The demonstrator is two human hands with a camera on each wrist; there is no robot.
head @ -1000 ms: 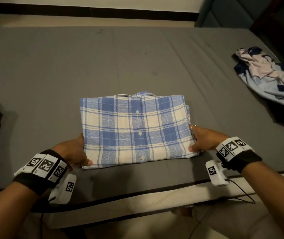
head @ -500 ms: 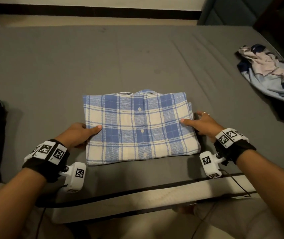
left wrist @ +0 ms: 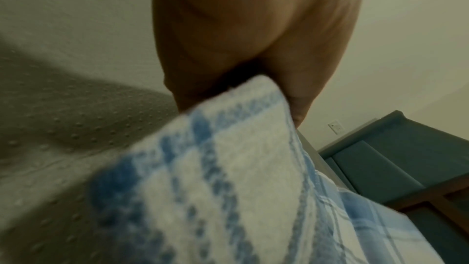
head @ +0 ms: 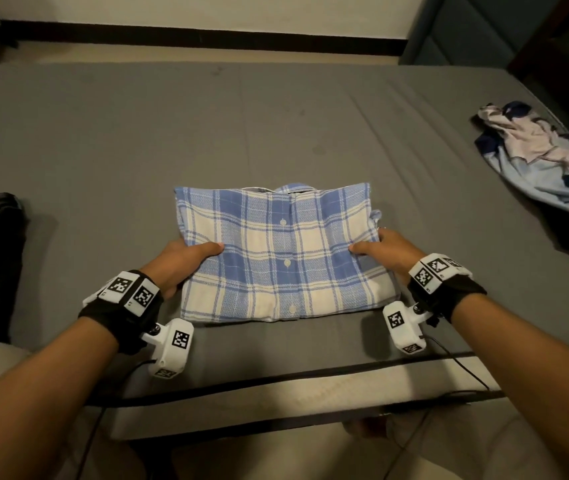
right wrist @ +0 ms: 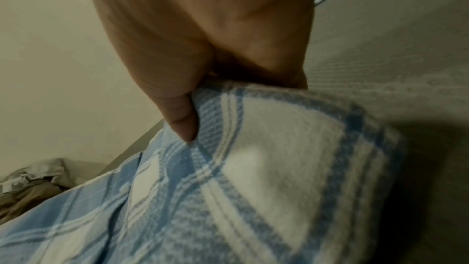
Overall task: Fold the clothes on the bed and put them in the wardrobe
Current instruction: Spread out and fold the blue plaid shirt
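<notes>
- Lying flat on the grey fabric bed [head: 137,150], near its front edge, is the folded blue-and-white checked shirt [head: 276,251], button row up and collar on the far side.
- The left hand [head: 179,261] grips the left edge of the shirt, thumb on top and fingers hidden under the cloth.
- The right hand [head: 387,251] holds the right edge in the same way; the right wrist view shows the thumb pressing into the fabric.
- A crumpled pile of light blue and pink clothes [head: 546,157] lies well apart, at the right side of the bed.
</notes>
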